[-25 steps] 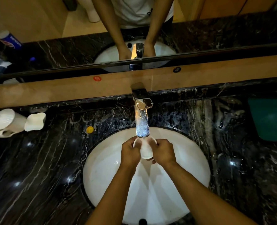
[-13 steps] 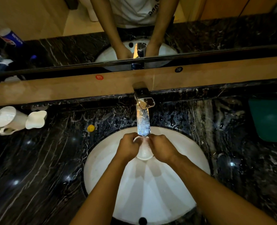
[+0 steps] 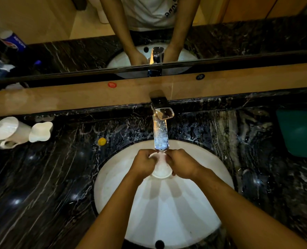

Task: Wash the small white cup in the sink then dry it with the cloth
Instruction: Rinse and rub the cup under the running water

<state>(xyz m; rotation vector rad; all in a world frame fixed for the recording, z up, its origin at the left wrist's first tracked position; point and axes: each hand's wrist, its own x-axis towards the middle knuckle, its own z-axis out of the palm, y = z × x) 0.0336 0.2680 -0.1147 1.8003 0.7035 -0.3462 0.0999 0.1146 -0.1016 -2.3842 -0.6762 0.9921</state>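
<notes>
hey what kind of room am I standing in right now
Most likely a bathroom, perhaps in a hotel: a round white sink set in a dark marble counter, a chrome tap running, and a wide mirror right behind it.

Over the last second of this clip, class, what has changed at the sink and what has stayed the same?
Little changed. The small white cup tipped, so its base now faces the camera, and the hands drew closer over it. The left hand and right hand still grip it under the faucet. The white jugs and the yellow cap stayed put.
</notes>
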